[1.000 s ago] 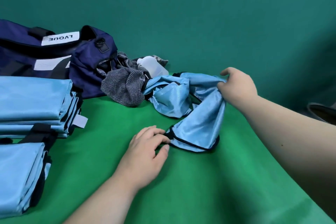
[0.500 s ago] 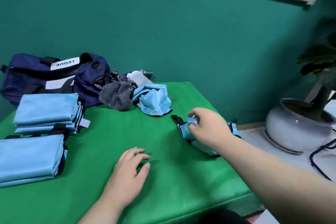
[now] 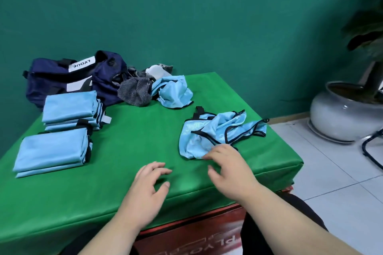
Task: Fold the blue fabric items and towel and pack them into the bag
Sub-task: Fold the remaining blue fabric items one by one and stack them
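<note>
A crumpled light-blue fabric item with black trim (image 3: 215, 132) lies on the right half of the green table (image 3: 132, 141). My right hand (image 3: 228, 167) has relaxed fingers at its near edge, touching it. My left hand (image 3: 149, 188) hovers low over the table with fingers spread, holding nothing. Another crumpled blue item (image 3: 174, 92) sits at the back beside a grey towel (image 3: 134, 92). Two folded blue stacks (image 3: 70, 109) (image 3: 53, 151) lie at the left. The navy bag (image 3: 68, 76) stands at the back left.
A white bottle (image 3: 157, 71) lies behind the towel. The table's right edge drops to a tiled floor with a grey plant pot (image 3: 344, 114) and a dark chair leg (image 3: 371, 147). A teal wall backs the table.
My right hand pulled one blue item away from the pile to the table's right side, then let it go and drew back to its near edge. My left hand stayed near the front.
</note>
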